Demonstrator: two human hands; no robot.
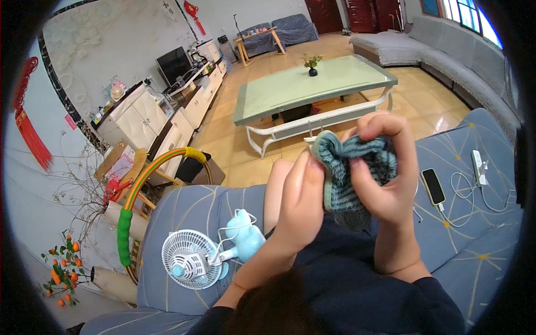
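Up in front of my chest, both hands grip a soft knitted piece (341,190) with teal and black stripes and a pale green edge. Whether it is a sock, a glove or something else, I cannot tell. My left hand (298,204) pinches its pale edge with the thumb in front. My right hand (393,178) bunches the upper part between curled fingers and thumb. Beside the left fingertips a small pale piece with two thin prongs (312,135) sticks up; its kind is unclear. Under the left forearm lie a white-caged fan (192,259) and its light blue base (245,237).
I sit on a blue-grey sofa (184,209). Right of me lie a phone (433,187) with a cable and a white power strip (478,167). A hoop (127,229) leans at the left, near orange-fruited branches (67,273). Ahead stands a glass-topped table (279,97) with a small plant (312,64).
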